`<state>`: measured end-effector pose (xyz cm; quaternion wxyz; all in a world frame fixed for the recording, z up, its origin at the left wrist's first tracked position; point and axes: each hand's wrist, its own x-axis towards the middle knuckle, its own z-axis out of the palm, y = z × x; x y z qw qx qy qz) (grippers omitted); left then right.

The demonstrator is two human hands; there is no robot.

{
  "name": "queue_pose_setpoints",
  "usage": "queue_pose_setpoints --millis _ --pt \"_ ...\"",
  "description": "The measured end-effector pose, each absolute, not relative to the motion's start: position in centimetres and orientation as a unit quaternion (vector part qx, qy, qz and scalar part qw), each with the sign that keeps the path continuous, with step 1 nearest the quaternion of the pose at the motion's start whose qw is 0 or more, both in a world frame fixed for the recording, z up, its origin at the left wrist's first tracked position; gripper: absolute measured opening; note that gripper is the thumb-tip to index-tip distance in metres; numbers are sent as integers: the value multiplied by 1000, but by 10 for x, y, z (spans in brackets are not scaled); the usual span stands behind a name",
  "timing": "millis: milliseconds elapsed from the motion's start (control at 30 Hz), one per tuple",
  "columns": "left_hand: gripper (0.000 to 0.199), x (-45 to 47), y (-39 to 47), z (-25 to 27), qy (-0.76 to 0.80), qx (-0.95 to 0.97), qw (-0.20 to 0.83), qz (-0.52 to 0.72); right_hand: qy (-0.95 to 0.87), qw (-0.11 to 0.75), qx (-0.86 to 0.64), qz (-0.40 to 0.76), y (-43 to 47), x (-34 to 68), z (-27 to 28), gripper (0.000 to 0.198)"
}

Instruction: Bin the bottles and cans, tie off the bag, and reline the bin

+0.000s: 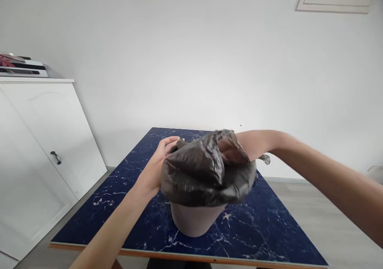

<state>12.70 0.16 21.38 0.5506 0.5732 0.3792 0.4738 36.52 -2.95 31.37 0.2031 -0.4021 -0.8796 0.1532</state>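
A dark, thin plastic trash bag [206,181] is draped over the top of a pale, tapered bin [196,219], its edge hanging down the outside. The bin stands upright near the front of the table. My left hand [163,151] is at the left side of the rim, its fingers curled over the bag's edge. From the right, my right hand [230,149] reaches into the bag's mouth. It shows only dimly through the plastic, so its fingers are hidden. A loose twist of the bag [265,159] sticks out beyond my right wrist.
The table [119,217] has a dark blue marble-patterned top and a wooden front edge. At the left stands a white cabinet [38,133] with a dark handle and several things on top. Behind the table is a white wall [191,61].
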Motion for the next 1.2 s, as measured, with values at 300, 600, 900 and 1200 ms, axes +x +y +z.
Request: queue_pose_setpoints --millis 300,600,900,1200 --pt "46 117 28 205 381 592 462 539 -891 186 -407 73 -93 380 310 36" --pt "42 121 12 269 122 902 240 337 -901 247 -308 -181 -141 361 262 38" --pt "53 106 4 250 146 907 84 385 -895 185 -323 -245 -140 369 235 34" --pt "56 63 -12 238 141 885 51 441 -909 143 -344 -189 -142 378 212 11"
